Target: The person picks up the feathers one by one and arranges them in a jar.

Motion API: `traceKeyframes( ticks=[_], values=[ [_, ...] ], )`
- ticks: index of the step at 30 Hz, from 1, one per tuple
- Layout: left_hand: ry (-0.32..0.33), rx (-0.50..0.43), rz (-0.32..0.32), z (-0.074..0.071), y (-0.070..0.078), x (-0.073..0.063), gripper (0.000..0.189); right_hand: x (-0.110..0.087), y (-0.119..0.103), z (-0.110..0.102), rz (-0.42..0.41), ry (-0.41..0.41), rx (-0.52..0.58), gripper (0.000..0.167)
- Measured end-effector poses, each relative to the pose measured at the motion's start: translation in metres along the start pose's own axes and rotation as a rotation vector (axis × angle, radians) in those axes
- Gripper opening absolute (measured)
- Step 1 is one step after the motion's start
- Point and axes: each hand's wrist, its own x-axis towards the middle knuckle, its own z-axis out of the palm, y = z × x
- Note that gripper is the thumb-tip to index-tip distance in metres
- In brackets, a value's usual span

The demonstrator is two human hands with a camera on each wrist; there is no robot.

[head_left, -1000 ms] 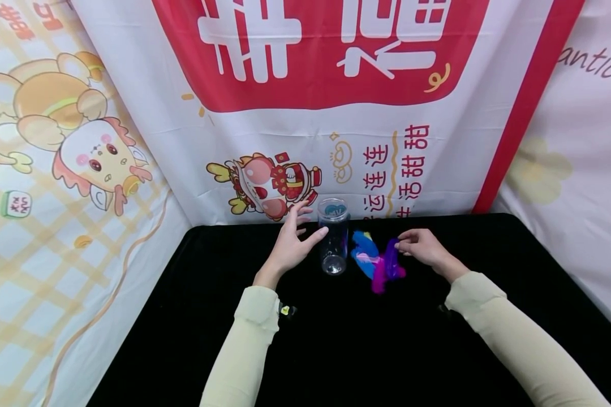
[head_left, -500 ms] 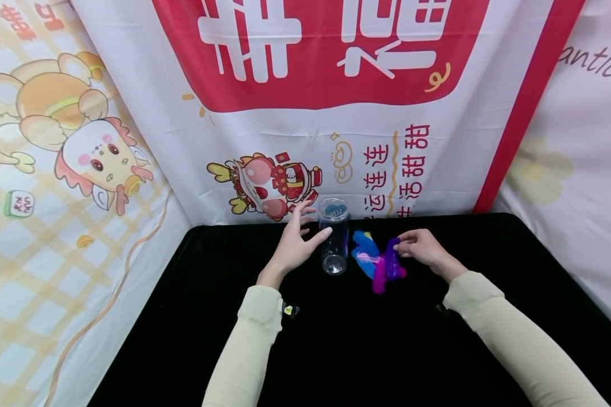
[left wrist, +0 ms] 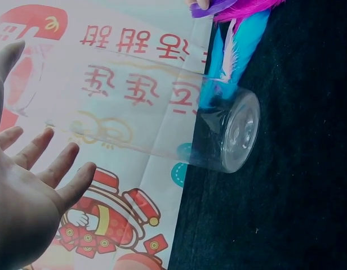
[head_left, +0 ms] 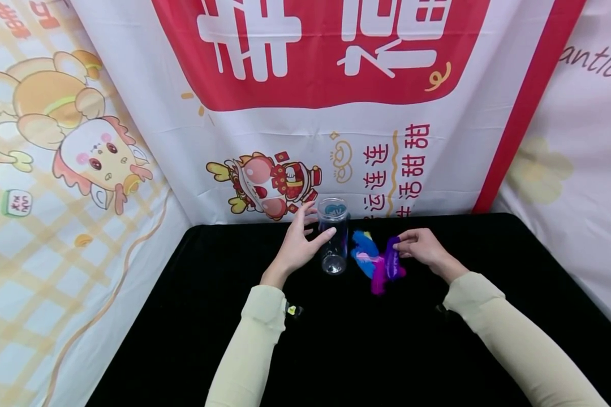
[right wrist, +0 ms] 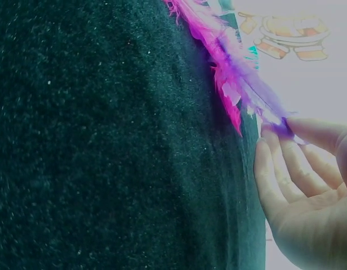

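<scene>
A clear, see-through jar (head_left: pixel 334 257) stands upright near the back of the black table, its round base (left wrist: pixel 244 132) showing in the left wrist view. My left hand (head_left: pixel 297 249) is spread at the jar's left side, thumb in front; whether it touches the jar I cannot tell. To the right of the jar lie blue feathers (head_left: pixel 366 246) and a magenta feather (head_left: pixel 379 281), with a little yellow and pale pink among them. My right hand (head_left: pixel 425 249) pinches the tip of a purple feather (right wrist: pixel 258 90) between thumb and fingertips, over the magenta one.
A black cloth covers the table (head_left: pixel 356 350). Right behind its back edge hangs a white and red printed cloth (head_left: pixel 295 135), close to the jar. Patterned cloths (head_left: pixel 56 254) enclose the left and right sides.
My left hand has moved slightly right, closer to the jar. The right hand has shifted very little and now pinches the purple feather; the jar stays in place.
</scene>
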Motion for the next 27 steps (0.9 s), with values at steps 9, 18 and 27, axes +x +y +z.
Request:
traceKeyframes(
  ticks=[9, 18, 27],
  values=[
    [0.005, 0.005, 0.016, 0.005, -0.001, 0.004, 0.081, -0.004, -0.007, -0.002, -0.023, 0.008, -0.003, 0.031],
    [0.022, 0.019, 0.024, 0.011, -0.001, 0.005, 0.085, -0.006, -0.011, -0.001, -0.018, 0.009, -0.003, 0.029],
    [0.044, 0.023, 0.035, 0.015, 0.002, 0.005, 0.086, -0.005, -0.014, -0.003, -0.027, 0.01, -0.012, 0.027]
  ],
)
